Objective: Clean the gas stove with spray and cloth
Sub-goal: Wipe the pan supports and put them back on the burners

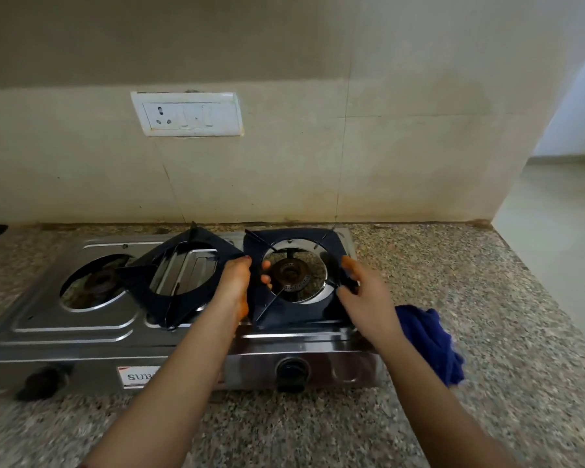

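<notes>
- Head camera showed me both hands on the right pan support (294,314) of the gas stove (81,329): the left hand (235,282) was clenched round its left edge, with fingers (267,266) curling through to the inner side, and the right hand (362,292) was grasping its right edge.
- That support sat over the right burner (291,273); I could not tell whether it was seated or just off the steel.
- The left pan support (156,295) lay tilted across the middle of the stove, off its own burner (98,282), with its right corner against the left hand.
- The cloth (429,342) lay bunched on the worktop (487,298) just beside the stove's right front corner, partly hidden behind the right forearm and apart from both hands.
- The stove's back edge ran close to the wall (385,163), where a socket plate (186,114) hung above the left half.
- Open worktop stretched right of the stove to its edge, with the floor (561,231) beyond; a bare strip ran along the front, below the right knob (293,369).
- The stove was shiny, ribbed stainless steel with round burner wells; both supports were dark, square and flat with circular openings and thin prongs; the worktop was speckled granite; the cloth was deep blue and soft.
</notes>
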